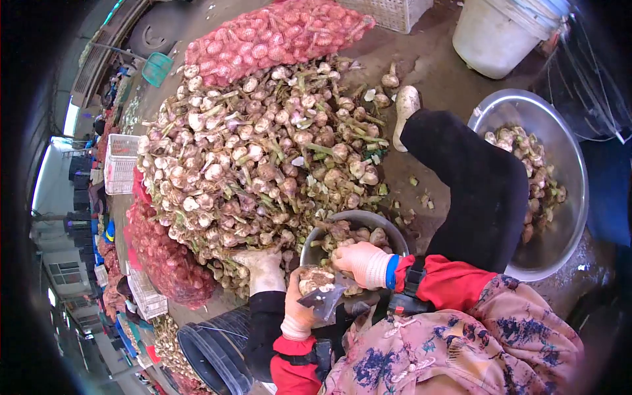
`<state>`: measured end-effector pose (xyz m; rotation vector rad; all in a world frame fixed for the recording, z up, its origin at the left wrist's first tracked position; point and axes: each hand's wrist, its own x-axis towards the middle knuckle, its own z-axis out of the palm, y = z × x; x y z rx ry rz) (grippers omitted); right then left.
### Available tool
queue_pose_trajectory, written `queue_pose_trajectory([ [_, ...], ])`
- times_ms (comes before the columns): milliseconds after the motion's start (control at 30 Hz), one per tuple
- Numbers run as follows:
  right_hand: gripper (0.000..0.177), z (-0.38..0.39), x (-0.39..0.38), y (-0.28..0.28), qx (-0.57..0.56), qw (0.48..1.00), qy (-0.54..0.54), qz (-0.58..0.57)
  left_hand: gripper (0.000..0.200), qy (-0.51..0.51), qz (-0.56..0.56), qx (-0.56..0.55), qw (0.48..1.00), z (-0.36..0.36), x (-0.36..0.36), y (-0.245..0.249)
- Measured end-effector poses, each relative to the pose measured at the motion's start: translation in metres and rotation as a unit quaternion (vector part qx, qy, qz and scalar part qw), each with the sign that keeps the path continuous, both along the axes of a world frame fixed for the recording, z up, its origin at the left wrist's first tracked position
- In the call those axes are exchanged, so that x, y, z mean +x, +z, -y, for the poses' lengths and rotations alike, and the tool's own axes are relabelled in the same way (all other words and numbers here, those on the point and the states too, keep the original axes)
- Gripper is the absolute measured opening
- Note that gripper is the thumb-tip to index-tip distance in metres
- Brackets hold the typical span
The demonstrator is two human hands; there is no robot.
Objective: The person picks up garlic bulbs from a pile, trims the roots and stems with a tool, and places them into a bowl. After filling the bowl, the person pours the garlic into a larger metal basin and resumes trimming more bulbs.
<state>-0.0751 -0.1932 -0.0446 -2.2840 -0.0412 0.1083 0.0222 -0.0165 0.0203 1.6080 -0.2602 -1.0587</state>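
Note:
Both hands wear pale orange gloves. My left hand is closed around a garlic bulb, whose cut-looking pale side faces up. A flat, greyish, shiny piece lies against the bulb at that hand; I cannot tell exactly what it is. My right hand is over the near part of a metal bowl, to the right of my left hand, with its fingers curled together. What they grip is hidden. More garlic bulbs lie in the bowl beside the fingers.
A large heap of garlic spreads beyond the bowl. Red net sacks lie behind and left. At the right are a wide metal basin with garlic and a white bucket. A black tub stands lower left.

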Motion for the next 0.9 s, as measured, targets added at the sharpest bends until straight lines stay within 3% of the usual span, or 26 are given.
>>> queue_pose_trajectory([
  [67, 0.025, -0.005, 0.001, -0.009, 0.022, 1.000, -0.002, 0.018, 0.058, -0.014, -0.022, 0.054, 0.998, 0.003, 0.004, 0.011],
  [100, 0.027, -0.005, 0.004, -0.012, 0.017, 1.000, -0.007, 0.016, 0.047, -0.194, 0.241, 0.068, 0.948, -0.008, 0.012, 0.005],
  [133, 0.029, -0.003, 0.008, -0.015, 0.010, 1.000, -0.015, 0.017, 0.047, -0.194, 0.242, 0.069, 0.948, -0.008, 0.010, 0.007],
  [167, 0.030, 0.001, 0.011, -0.020, -0.003, 0.998, -0.054, -0.025, 0.047, -0.052, -0.007, 0.019, 0.998, -0.005, 0.006, 0.012],
  [200, 0.028, 0.025, 0.012, -0.030, 0.047, 0.963, -0.161, -0.211, 0.047, 0.089, -0.254, -0.032, 0.963, 0.001, 0.003, 0.018],
  [233, 0.024, 0.059, 0.000, -0.013, 0.181, 0.919, -0.254, -0.240, 0.063, -0.018, -0.104, -0.057, 0.993, 0.008, -0.010, 0.039],
  [267, 0.024, 0.060, 0.003, -0.089, 0.147, 0.898, -0.357, -0.213, 0.079, -0.117, 0.051, -0.072, 0.989, 0.006, -0.020, 0.061],
  [300, 0.026, 0.057, 0.012, -0.079, 0.211, 0.858, -0.445, -0.147, 0.085, -0.049, 0.019, -0.057, 0.997, -0.004, -0.013, 0.049],
  [367, 0.024, 0.044, 0.021, -0.066, 0.183, 0.885, -0.419, -0.088, 0.092, 0.033, 0.000, -0.093, 0.995, -0.002, -0.006, 0.046],
  [400, 0.023, 0.036, 0.023, -0.061, 0.159, 0.904, -0.394, -0.036, 0.092, 0.078, -0.079, -0.118, 0.987, -0.020, 0.010, 0.025],
  [467, 0.015, 0.022, 0.018, -0.043, 0.194, 0.909, -0.366, 0.050, 0.091, 0.103, -0.045, -0.212, 0.971, -0.021, 0.022, 0.013],
  [500, 0.015, 0.018, 0.015, -0.032, 0.207, 0.913, -0.344, 0.070, 0.090, 0.137, 0.017, -0.247, 0.959, -0.013, 0.021, 0.010],
  [533, 0.014, 0.014, 0.013, -0.024, 0.219, 0.916, -0.323, 0.090, 0.076, 0.192, 0.062, -0.195, 0.960, -0.009, 0.019, 0.015],
  [600, 0.017, 0.007, 0.010, -0.009, 0.259, 0.915, -0.261, 0.165, 0.053, 0.092, 0.265, -0.076, 0.957, -0.011, 0.046, -0.009],
  [633, 0.021, 0.003, 0.014, -0.017, 0.202, 0.928, -0.228, 0.213, 0.038, 0.204, 0.104, -0.257, 0.939, 0.002, 0.031, -0.010],
  [667, 0.023, -0.001, 0.015, -0.014, 0.188, 0.939, -0.198, 0.207, 0.038, 0.199, 0.101, -0.258, 0.940, 0.010, 0.021, -0.008],
  [733, 0.025, -0.008, 0.014, -0.006, 0.164, 0.952, -0.194, 0.173, 0.040, 0.312, -0.115, -0.338, 0.880, 0.020, 0.010, -0.005],
  [767, 0.024, -0.010, 0.016, -0.004, 0.167, 0.950, -0.198, 0.174, 0.047, 0.297, 0.043, -0.221, 0.928, 0.020, 0.014, -0.019],
  [800, 0.024, -0.008, 0.019, -0.002, 0.165, 0.950, -0.202, 0.174, 0.047, 0.293, 0.041, -0.223, 0.929, 0.021, 0.012, -0.022],
  [867, 0.024, -0.007, 0.024, 0.001, 0.191, 0.934, -0.212, 0.214, 0.049, 0.343, -0.171, -0.253, 0.888, 0.025, 0.004, -0.027],
  [900, 0.022, -0.007, 0.026, 0.003, 0.219, 0.932, -0.221, 0.184, 0.044, 0.340, -0.202, -0.304, 0.867, 0.028, -0.003, -0.031],
])
